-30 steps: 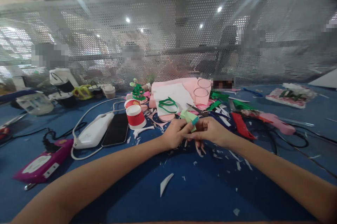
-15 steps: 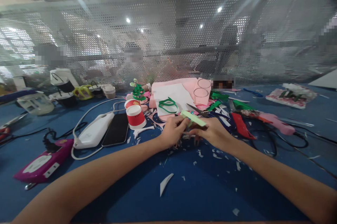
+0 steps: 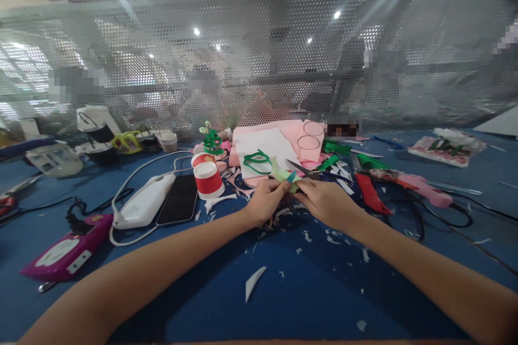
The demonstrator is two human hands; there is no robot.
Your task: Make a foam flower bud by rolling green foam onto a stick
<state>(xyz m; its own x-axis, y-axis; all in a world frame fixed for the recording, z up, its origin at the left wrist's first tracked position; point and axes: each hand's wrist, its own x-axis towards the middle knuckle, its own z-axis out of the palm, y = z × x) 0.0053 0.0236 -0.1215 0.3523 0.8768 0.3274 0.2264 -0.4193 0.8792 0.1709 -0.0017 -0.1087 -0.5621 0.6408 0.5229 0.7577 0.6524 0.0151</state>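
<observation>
At the middle of the table my left hand [image 3: 265, 202] is closed on a pale green strip [image 3: 279, 168], probably paper or felt. My right hand [image 3: 326, 199] meets it and pinches the strip's near right end. A teal patch shows at the left thumb tip; I cannot make out what it is. The strip's far end sticks up beyond the fingers, its lower part hidden by them. Just past the hands lie scissors [image 3: 302, 168] with dark blades. Behind the strip, a dark green looped strip [image 3: 258, 162] rests on a white sheet [image 3: 267, 142].
Red-and-white paper cups [image 3: 209, 182], a black phone [image 3: 178, 202], a white power bank [image 3: 144, 202] and a purple power strip [image 3: 68, 250] stand left. A pink glue gun [image 3: 429, 189] with cables and a red piece [image 3: 372, 195] lie right. White paper scraps [image 3: 254, 283] litter the table.
The pale green strip was stretched flat between both hands; now it is bent, its far end pointing up and away. My right hand has come closer to the left.
</observation>
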